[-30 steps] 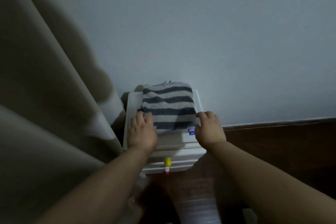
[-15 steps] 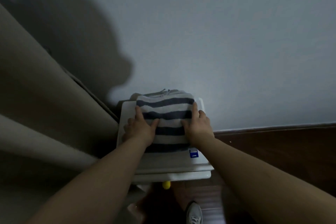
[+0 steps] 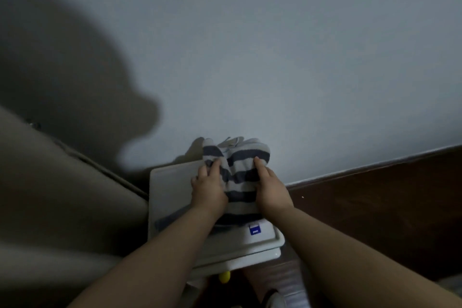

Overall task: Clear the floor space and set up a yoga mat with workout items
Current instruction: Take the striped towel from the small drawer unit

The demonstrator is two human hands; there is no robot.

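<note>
Head view: dim corner by pale wall (image 3: 300, 57)
Striped towel (image 3: 240, 180): bunched on white cabinet (image 3: 170, 182), back edge against wall
Left hand (image 3: 207, 187): fingers curled, gripping towel's left side
Right hand (image 3: 271, 189): gripping towel's right side
Curtain (image 3: 62, 195): left of cabinet

One view only: head cam, wide-angle, worn by the person, looking fwd and steeply down along both forearms. Left hand (image 3: 208, 189) and right hand (image 3: 271, 190) sit just below frame centre, close to the lens, w/ the towel (image 3: 240, 175) between them. Wall (image 3: 275, 45) fills the top half beyond the hands; curtain (image 3: 57, 195) runs off left of the left hand, floor (image 3: 375, 207) right of the right hand. Edges bend w/ lens distortion.
</note>
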